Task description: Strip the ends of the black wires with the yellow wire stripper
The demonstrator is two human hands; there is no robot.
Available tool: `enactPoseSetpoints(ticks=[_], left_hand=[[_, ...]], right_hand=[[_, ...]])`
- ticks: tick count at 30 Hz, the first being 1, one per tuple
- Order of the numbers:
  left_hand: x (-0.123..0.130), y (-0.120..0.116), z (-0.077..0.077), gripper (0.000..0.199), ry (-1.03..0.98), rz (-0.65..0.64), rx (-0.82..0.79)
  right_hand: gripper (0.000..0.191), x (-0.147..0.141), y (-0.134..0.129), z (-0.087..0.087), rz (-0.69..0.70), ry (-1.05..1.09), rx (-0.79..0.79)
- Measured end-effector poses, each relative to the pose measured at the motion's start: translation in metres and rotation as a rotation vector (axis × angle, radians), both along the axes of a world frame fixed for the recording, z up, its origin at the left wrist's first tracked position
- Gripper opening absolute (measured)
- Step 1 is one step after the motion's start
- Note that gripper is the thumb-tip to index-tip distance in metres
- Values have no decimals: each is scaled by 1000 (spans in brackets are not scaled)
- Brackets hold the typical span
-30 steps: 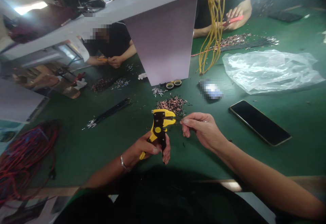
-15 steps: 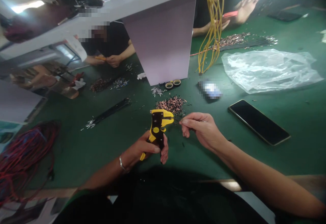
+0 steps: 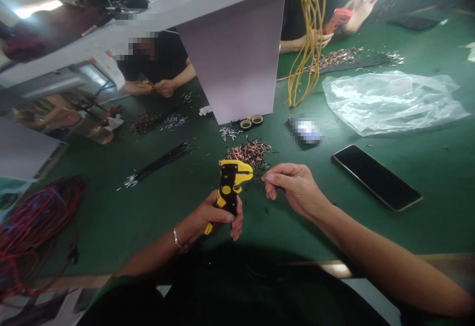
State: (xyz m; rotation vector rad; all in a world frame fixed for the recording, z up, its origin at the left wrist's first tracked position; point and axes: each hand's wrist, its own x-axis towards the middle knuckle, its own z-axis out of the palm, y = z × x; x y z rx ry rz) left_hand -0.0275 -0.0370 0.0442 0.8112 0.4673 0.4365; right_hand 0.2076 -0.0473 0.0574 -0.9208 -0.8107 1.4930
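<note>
My left hand [image 3: 218,214] is wrapped round the handles of a yellow and black wire stripper [image 3: 229,187], held upright with its jaws pointing right. A thin dark wire [image 3: 259,174] runs from the jaws to my right hand [image 3: 287,182], which pinches it between thumb and fingertips. How far the wire reaches into the jaws is too small to tell. Just behind the stripper lies a heap of copper and black wire scraps [image 3: 252,152].
A phone [image 3: 376,177] and a clear plastic bag [image 3: 393,101] lie right. Tape rolls [image 3: 251,122] sit by an upright panel [image 3: 237,59]. Black wires [image 3: 159,164] and red cable [image 3: 44,217] lie left. Yellow wires [image 3: 306,44] hang ahead. Two co-workers hold tools across the table.
The stripper's jaws and handles have drawn closer together, and my left fingers have pulled in slightly. My right hand stays almost still. A co-worker's red tool at top right has tilted upward.
</note>
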Motion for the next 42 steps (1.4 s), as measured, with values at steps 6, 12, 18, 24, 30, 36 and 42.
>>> enactPoseSetpoints(ticks=[6,12,18,24,30,36,42], left_hand=[[3,-3,2,18,10,21,8],[7,-8,8,15,38,55,-3],[7,-10,6,16,60,82,11],[4,-5,-1,12,39,127,35],[6,-3,5,22,20,122,44],[4,5,8,26,6,229,90],[5,13,12,27,40,310,141]], right_hand=[[7,1,1,-1,-4,4,-1],[8,0,1,2,-18,8,-14],[9,0,2,1,-14,9,-24],[9,-2,3,-4,-6,16,-45],[9,-1,3,-3,-20,34,-37],[9,-2,2,-6,-48,2,-5],[12,-4,0,-9,-13,-62,4]])
